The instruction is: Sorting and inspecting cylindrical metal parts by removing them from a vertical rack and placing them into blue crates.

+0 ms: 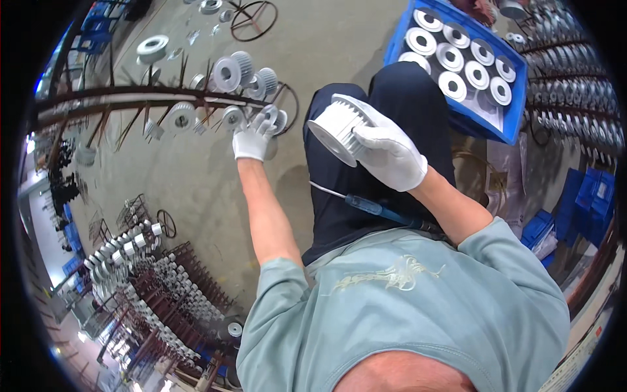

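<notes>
My right hand (392,150), in a white glove, grips a silvery toothed pulley (338,130) above my lap. Its fingers wrap the far rim, with the thumb across the toothed side. At the rack to the left, my gloved left hand (253,139) reaches up with its fingers spread. Those fingertips touch or nearly touch a small toothed pulley (280,122) near the end of a brown rack bar (196,97); contact is hard to judge. Another pulley (232,117) hangs just left of them. A blue-handled screwdriver (366,205) lies across my lap.
A blue crate (513,134) with several upright pulleys stands beyond my right knee. More pulleys (227,74) hang along the bar. Loaded racks (568,72) stand at far right, others (144,281) at lower left. Blue bins (593,199) sit at the right.
</notes>
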The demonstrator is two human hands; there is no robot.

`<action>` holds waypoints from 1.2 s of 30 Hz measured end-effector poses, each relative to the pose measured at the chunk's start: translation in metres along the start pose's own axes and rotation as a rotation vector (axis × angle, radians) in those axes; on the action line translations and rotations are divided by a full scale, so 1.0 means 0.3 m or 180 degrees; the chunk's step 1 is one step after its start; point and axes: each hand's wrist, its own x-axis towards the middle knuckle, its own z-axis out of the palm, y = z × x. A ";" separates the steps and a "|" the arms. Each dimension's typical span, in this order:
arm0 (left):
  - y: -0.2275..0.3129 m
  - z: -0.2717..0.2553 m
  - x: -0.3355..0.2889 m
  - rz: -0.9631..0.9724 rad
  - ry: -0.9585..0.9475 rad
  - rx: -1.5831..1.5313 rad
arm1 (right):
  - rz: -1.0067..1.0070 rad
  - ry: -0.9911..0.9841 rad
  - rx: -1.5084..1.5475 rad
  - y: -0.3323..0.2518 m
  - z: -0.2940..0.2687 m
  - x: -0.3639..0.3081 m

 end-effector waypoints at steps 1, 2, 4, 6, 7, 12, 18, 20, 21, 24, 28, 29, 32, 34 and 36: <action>0.006 -0.022 0.025 -0.0262 -0.0108 -0.0393 | 0.0039 -0.0027 0.0004 0.011 -0.004 -0.002; 0.012 -0.052 0.054 -0.0502 -0.0202 -0.0796 | 0.0093 -0.0070 0.0003 0.023 -0.008 -0.004; 0.036 -0.097 0.100 -0.0946 -0.0458 -0.1605 | 0.0155 -0.0168 -0.0016 0.042 -0.003 -0.006; 0.024 -0.096 0.132 -0.1071 -0.0434 -0.1648 | 0.0177 -0.0149 -0.0004 0.042 -0.007 -0.008; 0.018 -0.097 0.143 -0.1194 -0.0410 -0.1693 | 0.0201 -0.0131 0.0005 0.044 -0.008 -0.009; 0.012 -0.137 0.160 -0.1516 -0.0487 -0.1409 | 0.0238 -0.0024 0.0099 0.054 -0.012 -0.001; -0.014 -0.160 0.202 -0.0815 0.0630 -0.0439 | 0.0266 0.0038 0.0453 0.050 -0.002 0.008; -0.023 -0.164 0.224 -0.0567 0.1001 -0.0173 | 0.0240 0.0061 0.0603 0.047 -0.005 0.010; -0.031 -0.164 0.230 -0.0506 0.1093 -0.0033 | 0.0227 0.0047 0.0589 0.049 -0.007 0.011; -0.059 -0.163 0.211 -0.0280 0.1438 0.0343 | 0.0276 -0.0031 0.0515 0.050 -0.019 0.009; 0.012 0.034 0.181 -0.0606 0.1317 0.1053 | 0.0214 0.0045 0.0569 0.061 -0.063 0.011; 0.038 0.063 0.161 -0.0674 0.1317 0.1281 | 0.0225 0.0019 0.0586 0.063 -0.063 0.010; 0.056 0.073 0.120 -0.0742 0.1367 0.1448 | 0.0259 -0.0014 0.0639 0.069 -0.053 0.006; 0.076 0.082 0.104 -0.0795 0.1363 0.1584 | 0.0244 -0.0043 0.0652 0.063 -0.043 0.017; 0.090 0.111 0.052 -0.0702 0.1637 0.2155 | 0.0236 -0.0009 0.0630 0.054 -0.045 0.027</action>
